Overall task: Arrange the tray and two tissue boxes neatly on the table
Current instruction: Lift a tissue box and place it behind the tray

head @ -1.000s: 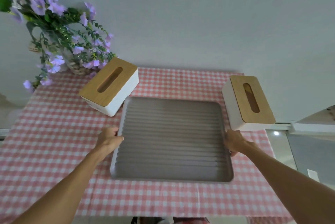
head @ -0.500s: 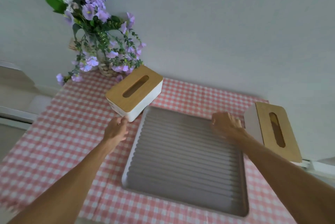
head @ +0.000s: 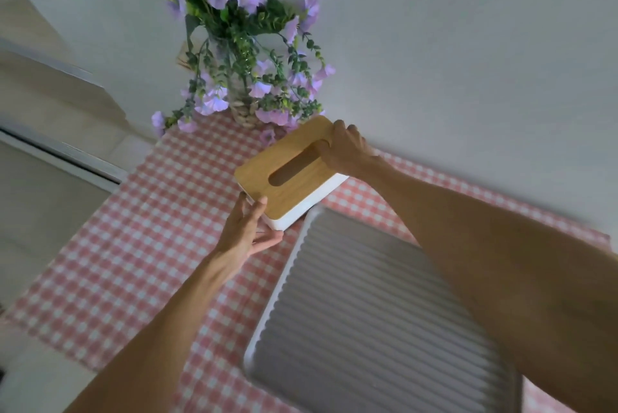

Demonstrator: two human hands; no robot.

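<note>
A white tissue box (head: 287, 175) with a slotted wooden lid sits askew at the back of the table, just beyond the far left corner of the grey ribbed tray (head: 361, 322). My left hand (head: 245, 230) grips the box's near end, thumb on the lid and fingers under the white side. My right hand (head: 344, 148) grips its far end, reaching over the tray. The second tissue box is out of view.
A vase of purple flowers (head: 240, 55) stands at the table's back left corner, close behind the box. The table (head: 133, 228) wears a pink checked cloth and meets a plain wall at the back. Its left edge drops off beside a window frame.
Both hands left the tray's sides and moved up to the left tissue box, now gripping its two ends. The camera swung left, so the right tissue box dropped out of view.
</note>
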